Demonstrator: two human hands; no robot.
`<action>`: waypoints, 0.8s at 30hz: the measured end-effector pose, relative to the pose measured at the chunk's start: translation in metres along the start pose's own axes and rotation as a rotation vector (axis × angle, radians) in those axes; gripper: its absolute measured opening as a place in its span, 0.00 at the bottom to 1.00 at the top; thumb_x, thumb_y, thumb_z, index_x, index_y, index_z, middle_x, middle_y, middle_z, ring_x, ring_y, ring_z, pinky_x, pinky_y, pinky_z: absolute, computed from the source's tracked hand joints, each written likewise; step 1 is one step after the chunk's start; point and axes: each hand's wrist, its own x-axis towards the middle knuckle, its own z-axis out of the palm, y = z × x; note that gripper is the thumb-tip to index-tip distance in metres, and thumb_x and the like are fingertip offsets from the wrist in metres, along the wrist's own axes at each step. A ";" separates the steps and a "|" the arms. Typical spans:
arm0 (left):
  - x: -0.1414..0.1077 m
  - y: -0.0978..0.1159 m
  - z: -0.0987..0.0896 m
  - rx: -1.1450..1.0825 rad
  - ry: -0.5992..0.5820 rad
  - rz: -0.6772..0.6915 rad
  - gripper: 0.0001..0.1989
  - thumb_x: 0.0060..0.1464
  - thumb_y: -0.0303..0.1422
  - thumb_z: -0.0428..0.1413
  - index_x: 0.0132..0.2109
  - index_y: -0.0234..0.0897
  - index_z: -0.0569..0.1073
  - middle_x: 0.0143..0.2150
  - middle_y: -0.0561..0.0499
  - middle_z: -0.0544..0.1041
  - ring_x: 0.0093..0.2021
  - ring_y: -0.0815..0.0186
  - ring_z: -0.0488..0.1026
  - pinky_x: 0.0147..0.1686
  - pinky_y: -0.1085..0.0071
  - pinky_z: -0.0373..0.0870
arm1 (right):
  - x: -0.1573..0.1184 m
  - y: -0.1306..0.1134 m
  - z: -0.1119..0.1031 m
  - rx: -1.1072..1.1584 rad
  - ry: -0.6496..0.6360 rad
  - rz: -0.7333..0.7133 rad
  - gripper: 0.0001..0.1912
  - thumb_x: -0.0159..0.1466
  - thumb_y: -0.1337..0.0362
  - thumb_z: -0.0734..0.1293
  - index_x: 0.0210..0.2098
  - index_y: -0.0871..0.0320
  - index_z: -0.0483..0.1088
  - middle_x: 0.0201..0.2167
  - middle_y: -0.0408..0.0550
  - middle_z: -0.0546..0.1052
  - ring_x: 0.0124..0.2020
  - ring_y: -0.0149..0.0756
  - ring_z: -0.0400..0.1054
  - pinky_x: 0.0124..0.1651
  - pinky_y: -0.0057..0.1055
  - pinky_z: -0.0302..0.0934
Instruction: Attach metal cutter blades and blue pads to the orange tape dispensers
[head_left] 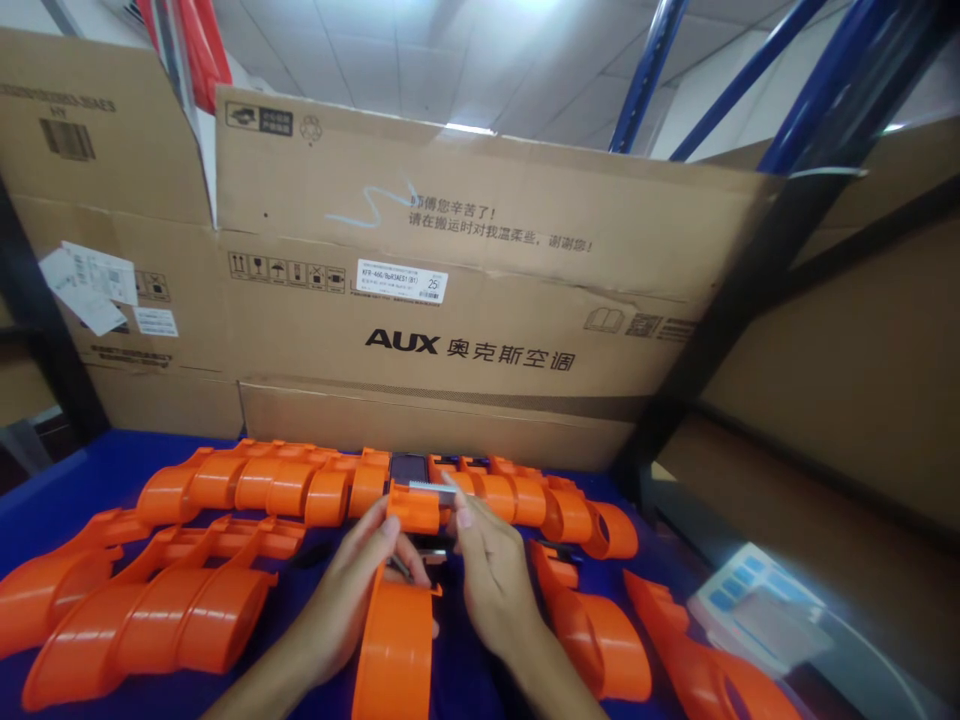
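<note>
My left hand (367,550) is closed around an orange plastic part (414,510), held upright in front of me. A thin dark piece shows beside its fingers. My right hand (491,565) has its thumb and fingers together at the right end of a pale toothed strip (433,487), which lies along the top of that part. Below the hands, nearer to me, is a curved orange piece (394,645); whether it joins the held part is hidden. A dark rectangular object (409,468) lies just behind the hands.
Rows of similar curved orange parts (150,620) lie on the blue surface (90,465) at both sides and behind. Large cardboard panels (465,350) stand at the back. A dark rack post (705,320) rises at right, near a white and blue panel (757,595).
</note>
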 end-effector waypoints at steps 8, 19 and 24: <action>0.000 -0.008 -0.006 0.092 -0.071 0.057 0.18 0.63 0.47 0.56 0.50 0.40 0.68 0.32 0.50 0.80 0.25 0.60 0.80 0.28 0.69 0.74 | -0.013 -0.002 0.008 -0.113 -0.010 -0.052 0.27 0.77 0.54 0.49 0.64 0.57 0.69 0.59 0.58 0.76 0.61 0.47 0.70 0.63 0.44 0.64; 0.001 -0.002 -0.005 0.108 0.009 0.025 0.22 0.58 0.53 0.58 0.47 0.39 0.69 0.29 0.52 0.80 0.22 0.59 0.79 0.21 0.71 0.71 | 0.000 0.004 -0.010 -0.099 -0.048 0.094 0.33 0.77 0.51 0.44 0.47 0.57 0.78 0.32 0.50 0.79 0.35 0.41 0.74 0.41 0.33 0.67; 0.000 0.007 -0.008 -0.009 0.113 -0.026 0.26 0.52 0.59 0.59 0.34 0.37 0.70 0.23 0.50 0.79 0.20 0.60 0.78 0.21 0.71 0.69 | 0.014 0.016 -0.021 -0.755 -0.365 0.190 0.15 0.72 0.61 0.59 0.38 0.57 0.76 0.36 0.52 0.81 0.39 0.44 0.76 0.37 0.30 0.61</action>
